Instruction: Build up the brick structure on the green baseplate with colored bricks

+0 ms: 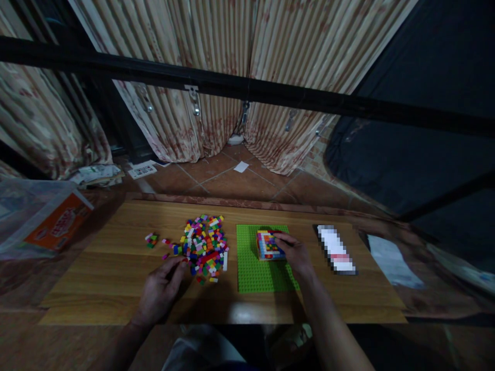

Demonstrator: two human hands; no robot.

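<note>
A pile of small coloured bricks [204, 246] lies in the middle of a low wooden table [116, 278]. To its right is a green baseplate [255, 273] with a small multicoloured brick build [267, 244] on its far half. My right hand [294, 251] rests on the build's right side, fingers curled against it. Beside the pile's near left edge sits my left hand [160, 288], its fingers bent and pinched at a small brick that is hard to make out.
A few stray bricks [151, 239] lie left of the pile. A blurred-out flat object [335, 249] lies right of the baseplate. A clear plastic box with an orange carton [58, 226] stands at the left. Curtains and a tiled floor lie beyond the table.
</note>
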